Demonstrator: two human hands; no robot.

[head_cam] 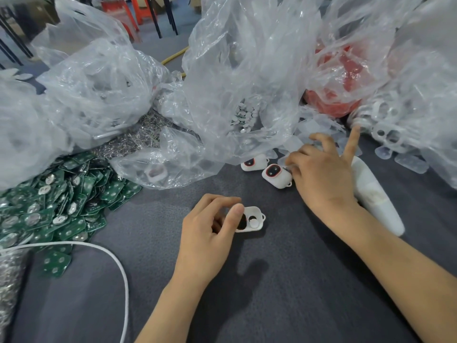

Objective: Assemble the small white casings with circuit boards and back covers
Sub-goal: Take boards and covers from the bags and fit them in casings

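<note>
My left hand (207, 231) pinches a small white casing (254, 220) between thumb and fingers, just above the grey table; its open side faces up and shows a dark hole and a white round piece. My right hand (321, 179) reaches into the loose translucent back covers (319, 127) at the back right, fingers bent, one finger pointing up. Whether it holds a cover is hidden. Two casings with red-ringed dark fronts (273, 175) (253, 163) lie just left of that hand. A heap of green circuit boards (49, 206) lies at the left.
Crumpled clear plastic bags (235, 70) crowd the back; one holds small white parts (244, 117), another something red (338, 95). Shiny metal bits (138, 137) lie behind the boards. A white tapered object (376, 194) lies under my right wrist. A white cable (118, 263) curves front left.
</note>
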